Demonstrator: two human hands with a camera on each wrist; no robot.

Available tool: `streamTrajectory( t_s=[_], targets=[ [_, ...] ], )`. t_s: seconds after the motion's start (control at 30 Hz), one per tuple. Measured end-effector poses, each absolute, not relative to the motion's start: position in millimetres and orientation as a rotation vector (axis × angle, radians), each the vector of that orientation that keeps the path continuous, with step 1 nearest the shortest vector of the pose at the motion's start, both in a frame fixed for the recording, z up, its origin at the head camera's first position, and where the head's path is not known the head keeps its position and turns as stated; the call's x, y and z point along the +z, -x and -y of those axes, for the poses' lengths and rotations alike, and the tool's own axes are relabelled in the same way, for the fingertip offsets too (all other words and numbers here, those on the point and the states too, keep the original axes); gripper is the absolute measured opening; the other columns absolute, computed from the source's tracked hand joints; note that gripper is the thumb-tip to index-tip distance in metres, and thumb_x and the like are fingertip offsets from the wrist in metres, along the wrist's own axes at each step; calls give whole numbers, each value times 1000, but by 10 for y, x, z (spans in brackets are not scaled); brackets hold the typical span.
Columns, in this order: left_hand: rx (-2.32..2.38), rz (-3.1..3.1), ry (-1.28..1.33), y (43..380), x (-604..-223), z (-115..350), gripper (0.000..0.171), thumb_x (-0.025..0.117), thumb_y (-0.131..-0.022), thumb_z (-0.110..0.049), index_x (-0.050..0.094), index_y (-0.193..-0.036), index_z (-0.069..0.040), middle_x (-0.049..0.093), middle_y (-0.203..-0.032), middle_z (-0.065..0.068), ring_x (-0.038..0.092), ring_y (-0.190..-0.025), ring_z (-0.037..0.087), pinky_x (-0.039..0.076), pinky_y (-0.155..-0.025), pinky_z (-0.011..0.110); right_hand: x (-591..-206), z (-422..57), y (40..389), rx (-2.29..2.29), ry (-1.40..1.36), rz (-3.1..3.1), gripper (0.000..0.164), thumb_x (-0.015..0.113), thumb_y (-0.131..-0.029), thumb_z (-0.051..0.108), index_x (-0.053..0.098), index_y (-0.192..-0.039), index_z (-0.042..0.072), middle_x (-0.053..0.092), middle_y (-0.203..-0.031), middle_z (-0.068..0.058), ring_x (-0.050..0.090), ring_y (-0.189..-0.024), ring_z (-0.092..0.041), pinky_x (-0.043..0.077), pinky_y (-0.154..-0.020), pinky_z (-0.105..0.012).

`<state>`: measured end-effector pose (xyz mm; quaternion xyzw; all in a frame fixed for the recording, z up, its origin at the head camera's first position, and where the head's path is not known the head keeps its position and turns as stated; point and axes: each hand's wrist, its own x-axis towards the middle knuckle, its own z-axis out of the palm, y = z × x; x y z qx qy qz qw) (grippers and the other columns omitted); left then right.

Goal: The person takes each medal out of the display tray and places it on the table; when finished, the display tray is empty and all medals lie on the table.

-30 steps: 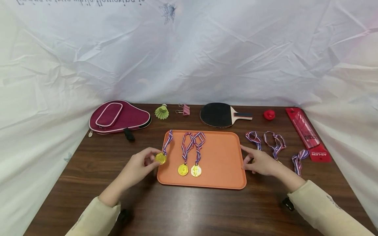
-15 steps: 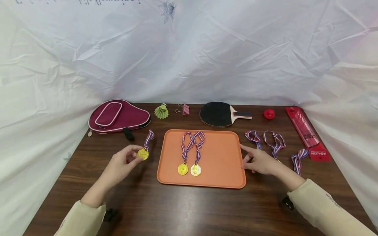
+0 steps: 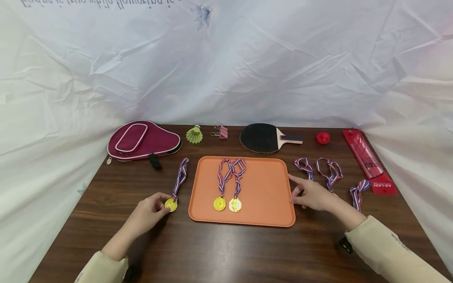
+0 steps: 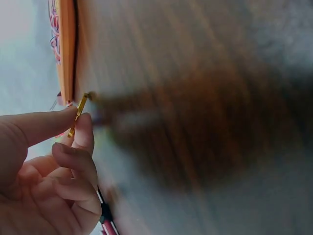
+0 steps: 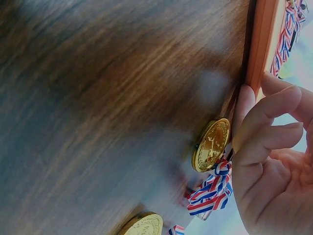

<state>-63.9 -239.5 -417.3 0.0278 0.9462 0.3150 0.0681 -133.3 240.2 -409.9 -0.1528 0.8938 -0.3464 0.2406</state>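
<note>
My left hand (image 3: 146,216) pinches a gold medal (image 3: 171,204) between thumb and fingertips, left of the orange tray (image 3: 265,188). Its striped ribbon (image 3: 181,177) stretches away toward the back. In the left wrist view the medal (image 4: 79,113) appears edge-on between thumb and finger. Two gold medals, one at the left (image 3: 220,203) and one beside it (image 3: 235,204), lie on the tray with ribbons pointing back. My right hand (image 3: 311,194) touches the tray's right edge with spread thumb and forefinger. Under that hand, a gold medal (image 5: 212,145) shows in the right wrist view.
Right of the tray lie several ribbons, including a bundled one (image 3: 359,192). Along the back are a maroon paddle case (image 3: 155,139), a shuttlecock (image 3: 194,135), a pink binder clip (image 3: 222,132), a table tennis paddle (image 3: 260,138), a small red object (image 3: 323,138) and a red package (image 3: 369,161).
My left hand has carried its medal leftward off the tray, then toward the front, its ribbon now stretched straighter. The right hand stays at the tray's edge.
</note>
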Motion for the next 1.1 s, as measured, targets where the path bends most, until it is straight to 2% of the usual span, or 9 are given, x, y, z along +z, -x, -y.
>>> streamTrajectory(
  t_s=[0.4,0.63,0.87,1.1],
  targets=[
    [887,-2875,-59,628,-4146,2433,30,71,-76,-20,61,-103,-10,52,-61,-5,45,-52,10,36,-49,26,-4108,-2405,1358,-954,387,-2436,78,68,-79,13,22,-142,6,59,-77,-2,55,-52,-20,44,-50,-34],
    [854,-2917,-30,618,-4037,2371,33,70,-77,-28,62,-103,-10,52,-64,-5,43,-52,10,35,-49,26,-4109,-2410,1332,-974,395,-2420,79,68,-79,14,22,-142,5,59,-77,-2,54,-50,-20,45,-50,-32],
    [970,-2944,-180,661,-4003,2088,29,69,-79,-26,62,-103,-12,52,-67,-8,43,-50,7,36,-47,24,-4114,-2406,1334,-963,383,-2430,79,69,-79,15,22,-142,7,59,-77,-2,54,-51,-20,45,-51,-33],
    [1135,-2804,-157,714,-4041,1733,33,69,-79,-23,60,-109,-11,52,-67,-4,44,-50,12,36,-44,25,-4117,-2411,1336,-970,397,-2429,78,68,-79,15,22,-142,7,59,-77,-2,54,-51,-20,45,-50,-32]
  ],
)
